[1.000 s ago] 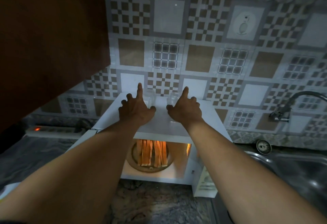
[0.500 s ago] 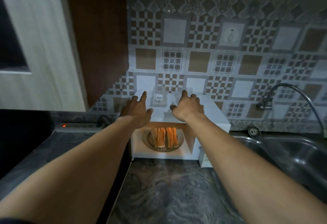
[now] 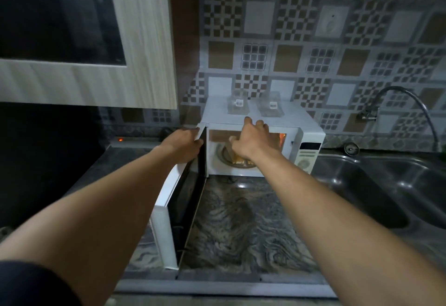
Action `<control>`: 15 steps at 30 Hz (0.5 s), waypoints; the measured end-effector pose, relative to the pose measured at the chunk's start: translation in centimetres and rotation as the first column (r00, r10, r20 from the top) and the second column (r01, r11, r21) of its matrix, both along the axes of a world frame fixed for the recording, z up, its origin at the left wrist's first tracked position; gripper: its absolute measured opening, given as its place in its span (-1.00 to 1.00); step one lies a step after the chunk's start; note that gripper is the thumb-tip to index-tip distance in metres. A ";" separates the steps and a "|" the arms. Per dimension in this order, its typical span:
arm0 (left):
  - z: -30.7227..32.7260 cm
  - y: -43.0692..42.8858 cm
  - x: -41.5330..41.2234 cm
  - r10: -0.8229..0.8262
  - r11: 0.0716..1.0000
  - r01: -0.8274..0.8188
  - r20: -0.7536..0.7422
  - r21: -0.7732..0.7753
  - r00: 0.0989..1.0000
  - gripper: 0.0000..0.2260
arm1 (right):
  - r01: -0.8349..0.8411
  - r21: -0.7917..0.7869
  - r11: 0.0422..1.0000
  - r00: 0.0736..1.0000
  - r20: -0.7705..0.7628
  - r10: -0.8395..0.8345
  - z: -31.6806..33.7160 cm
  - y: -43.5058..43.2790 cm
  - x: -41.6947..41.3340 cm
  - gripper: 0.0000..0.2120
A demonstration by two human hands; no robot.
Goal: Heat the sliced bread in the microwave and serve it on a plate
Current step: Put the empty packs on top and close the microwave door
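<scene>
I was at the microwave step — the white boxy microwave (image 3: 263, 136) stood on the dark marbled stone counter (image 3: 241, 228) against the patterned tile wall, its white-framed door (image 3: 178, 209) swung wide open toward me on the left. My left hand (image 3: 183, 142) was clamped around the top edge of that door near the hinge corner, fingers folded over it. My right hand (image 3: 251, 140) reached into the upper part of the lit cavity with the fingers curled; whether they closed on anything or only hooked at the top rim of the opening, I could not tell, since the back of the hand covered them.

The sliced bread, orange-tinted under the oven lamp (image 3: 237, 158), stood on the round glass turntable (image 3: 223, 158) inside, mostly behind my right wrist. Whether it had been heated yet I could not judge from this. My guess was that the next move called either for lifting the slices out or for clearing my hand and swinging the door closed — in both cases the left hand had to steady the door.

No serving plate showed anywhere. Two clear plastic containers with small labels (image 3: 237, 105) sat on top of the microwave, their contents unreadable. The steel sink (image 3: 386, 185) ran off the right edge, and the control panel's markings were too small to read.
</scene>
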State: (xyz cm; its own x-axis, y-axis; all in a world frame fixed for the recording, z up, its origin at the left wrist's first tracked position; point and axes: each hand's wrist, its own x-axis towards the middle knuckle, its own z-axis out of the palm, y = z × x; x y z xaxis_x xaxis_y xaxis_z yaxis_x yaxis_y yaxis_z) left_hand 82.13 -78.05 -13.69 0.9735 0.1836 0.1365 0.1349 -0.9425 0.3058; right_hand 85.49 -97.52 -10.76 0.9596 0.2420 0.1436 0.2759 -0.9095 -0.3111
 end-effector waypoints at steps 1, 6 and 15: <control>-0.3 0.4 -0.4 0.012 1.000 -0.012 -0.011 0.008 1.000 -0.62 | -0.010 -0.005 1.000 1.000 -0.002 0.010 -0.2 0.3 -0.5 -0.36; -1.1 1.9 -2.2 0.023 0.999 -0.022 -0.047 0.024 0.999 -0.70 | -0.035 0.019 0.999 0.999 -0.020 0.036 -2.0 1.6 -2.6 -0.40; -1.4 1.9 -4.4 0.004 1.000 -0.005 -0.091 -0.004 0.996 -0.68 | -0.031 0.048 0.998 0.999 -0.040 0.033 -4.1 4.4 -7.8 -0.53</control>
State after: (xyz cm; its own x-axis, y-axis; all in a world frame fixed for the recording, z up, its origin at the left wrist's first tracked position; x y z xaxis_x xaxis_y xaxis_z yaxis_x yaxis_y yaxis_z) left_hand 77.77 -76.14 -15.12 0.9810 0.1883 0.0468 0.1664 -0.9406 0.2960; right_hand 77.69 -93.09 -14.88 0.9568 0.2664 0.1166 0.2907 -0.8844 -0.3652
